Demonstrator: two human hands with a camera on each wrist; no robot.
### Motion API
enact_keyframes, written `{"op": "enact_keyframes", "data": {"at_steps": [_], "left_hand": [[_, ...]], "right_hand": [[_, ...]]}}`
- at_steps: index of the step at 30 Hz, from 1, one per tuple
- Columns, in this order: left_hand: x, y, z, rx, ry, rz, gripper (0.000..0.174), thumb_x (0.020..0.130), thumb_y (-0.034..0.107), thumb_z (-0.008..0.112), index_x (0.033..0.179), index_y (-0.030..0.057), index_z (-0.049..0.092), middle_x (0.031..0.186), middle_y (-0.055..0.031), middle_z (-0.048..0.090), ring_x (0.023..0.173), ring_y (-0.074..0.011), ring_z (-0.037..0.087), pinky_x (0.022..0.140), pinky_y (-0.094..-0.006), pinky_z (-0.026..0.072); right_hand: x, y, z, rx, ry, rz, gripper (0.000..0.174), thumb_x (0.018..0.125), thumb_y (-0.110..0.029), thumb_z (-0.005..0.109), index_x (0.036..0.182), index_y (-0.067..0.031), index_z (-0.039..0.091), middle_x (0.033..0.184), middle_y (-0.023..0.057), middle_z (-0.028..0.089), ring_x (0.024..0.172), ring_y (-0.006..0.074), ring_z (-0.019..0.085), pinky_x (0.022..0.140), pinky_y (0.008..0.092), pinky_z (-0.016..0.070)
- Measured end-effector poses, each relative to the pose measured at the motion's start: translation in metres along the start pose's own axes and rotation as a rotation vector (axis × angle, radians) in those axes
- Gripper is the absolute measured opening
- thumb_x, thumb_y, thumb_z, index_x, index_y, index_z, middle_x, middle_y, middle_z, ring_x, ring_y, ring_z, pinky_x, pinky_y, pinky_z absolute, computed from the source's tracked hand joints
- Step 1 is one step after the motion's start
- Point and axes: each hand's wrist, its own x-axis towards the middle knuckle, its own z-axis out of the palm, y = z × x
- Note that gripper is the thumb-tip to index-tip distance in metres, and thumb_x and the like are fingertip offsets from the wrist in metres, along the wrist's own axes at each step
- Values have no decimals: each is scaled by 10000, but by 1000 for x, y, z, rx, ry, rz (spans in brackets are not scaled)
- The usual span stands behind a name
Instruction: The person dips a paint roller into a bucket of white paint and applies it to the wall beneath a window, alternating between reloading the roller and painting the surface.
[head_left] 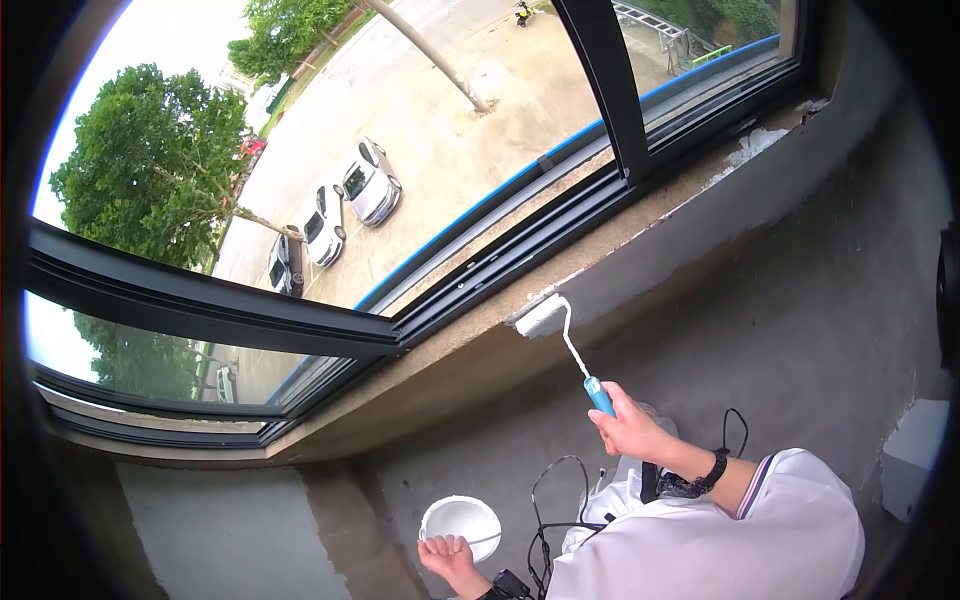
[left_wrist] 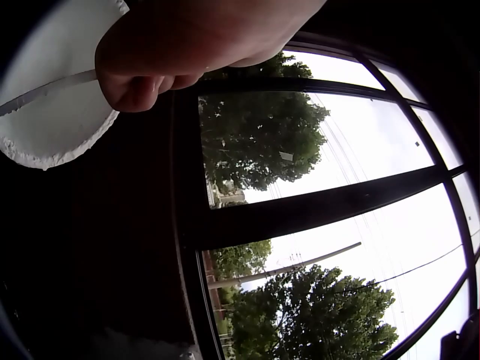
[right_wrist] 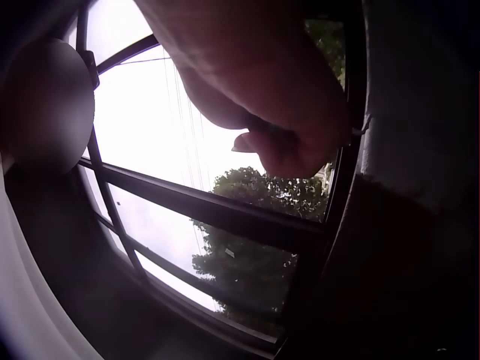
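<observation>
the paint roller (head_left: 541,316) lies against the top of the wall (head_left: 600,365), at the edge just under the window ledge (head_left: 450,358). its sleeve is coated white, and the bent metal rod is white-smeared down to a blue handle (head_left: 599,396). the right hand (head_left: 635,430) has its fingers closed round that handle, thumb along it. a lighter grey band runs along the upper wall from the roller, and a rough white patch (head_left: 758,145) sits on the ledge farther along.

below and well apart from the roller is a round white bucket (head_left: 460,498), white inside, its rim crusted with white in the left wrist view; how full it is, i cannot tell. the left hand (head_left: 450,560) has its fingers curled tight round the bucket's thin handle (head_left: 487,541), which crosses the opening. a dark strap (head_left: 716,470) circles the right wrist, near the striped cuff of a white sleeve (head_left: 805,500). black cables (head_left: 540,500) loop between the bucket and the right arm.

above the ledge is a dark window frame (head_left: 230,312). through the glass are parked cars (head_left: 370,190), a pole (head_left: 435,60) and a leafy tree (head_left: 150,160); any lettering on the cars is too small to read.
</observation>
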Motion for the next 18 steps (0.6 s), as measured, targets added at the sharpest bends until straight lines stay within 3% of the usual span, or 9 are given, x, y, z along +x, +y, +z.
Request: {"op": "enact_keyframes", "data": {"at_steps": [3, 11, 18], "left_hand": [[1, -3, 13, -6, -47, -20, 490, 974, 371, 347, 523, 186, 286, 433, 46, 184, 365, -118, 169, 350, -261, 194], [10, -9, 21, 22, -158, -105, 485, 962, 363, 400, 530, 200, 252, 449, 58, 164, 388, -105, 161, 367, -258, 157], [22, 14, 0, 40, -88, -93, 475, 958, 352, 415, 540, 202, 245, 463, 58, 155, 400, -106, 153, 370, -258, 147]], "right_hand": [[-13, -24, 5, -62, 27, -7, 427, 962, -180, 514, 1302, 0, 330, 641, 40, 496, 463, 119, 518, 442, 305, 441], [-7, -3, 1, 274, -3, 37, 371, 978, -92, 476, 1310, -19, 329, 628, 1, 447, 447, 89, 445, 428, 262, 387], [5, 7, 8, 205, 5, 47, 255, 980, -84, 475, 1208, -52, 366, 632, -2, 425, 450, 75, 420, 417, 257, 353]]}}
